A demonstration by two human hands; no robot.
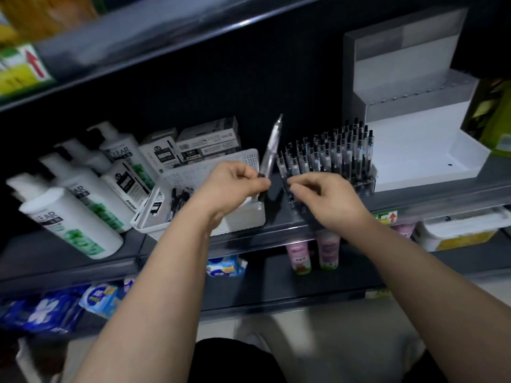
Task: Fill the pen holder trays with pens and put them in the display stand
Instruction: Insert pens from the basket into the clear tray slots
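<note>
My left hand [232, 186] grips a clear pen [269, 150] by its lower end, tip pointing up and tilted right. To its right, a clear pen holder tray [362, 186] on the shelf is packed with several upright black-capped pens [331, 153]. My right hand [326, 197] hovers with curled fingers at the tray's front left corner; whether it pinches a pen there is unclear. A white perforated basket [221, 172] under my left hand holds loose pens [179, 197]. The white stepped display stand [414, 150] sits empty at the right.
White shampoo bottles [83, 200] stand to the left of the basket. Pen boxes [199, 145] are stacked behind it. A dark shelf board [166, 42] overhangs close above. Tubes and packets fill the lower shelves [312, 252]. A green box [492, 114] stands behind the stand.
</note>
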